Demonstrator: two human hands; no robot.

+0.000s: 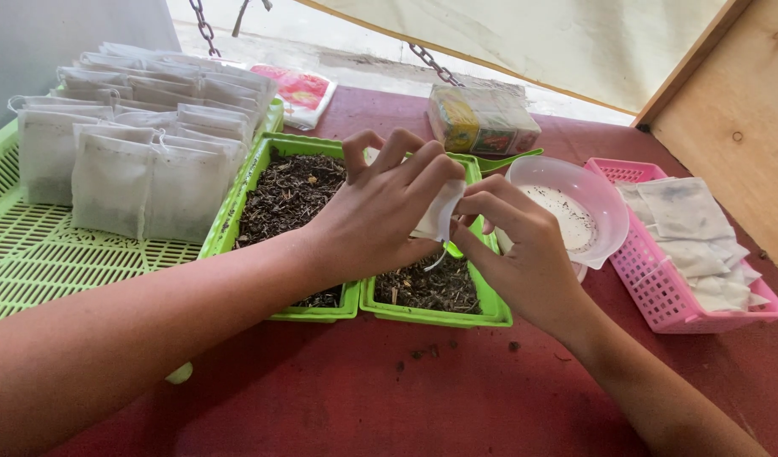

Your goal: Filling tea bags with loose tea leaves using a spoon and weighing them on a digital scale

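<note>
- Sachet (pixel 441 209), one, small, white, filter-paper kind: I see it pinched between both hands above the two green trays, its mouth hidden by the fingers.
- Left hand (pixel 380 211): fingers curled and gripping the sachet's left edge, thumb tucked behind.
- Right hand (pixel 524 254): fingertips closed on the sachet's right edge; a thin string hangs just below.
- Green trays, two, side by side on the red tabletop (pixel 457 389): the left tray (pixel 287 190) and the right tray (pixel 431 292) each hold dark, dry, leafy material.
- Risk, my judgement: a loose pinch could tip the sachet and drop its contents into or past the trays; crumbs already lie on the tabletop near the right tray.
- Risk, my judgement: the right wrist is close to the bowl, and a nudge could upset it.
- White bowl (pixel 567 207), one, just right of the hands, dusted inside with dark specks.
- Pink basket (pixel 660 288), one, holding a stack of flat white sachets; I cannot count them.
- Large green slatted tray (pixel 33 245), one, far left, bearing upright filled sachets in rows, too overlapped to count.
- Wrapped packet (pixel 482 118), one, at the back.
</note>
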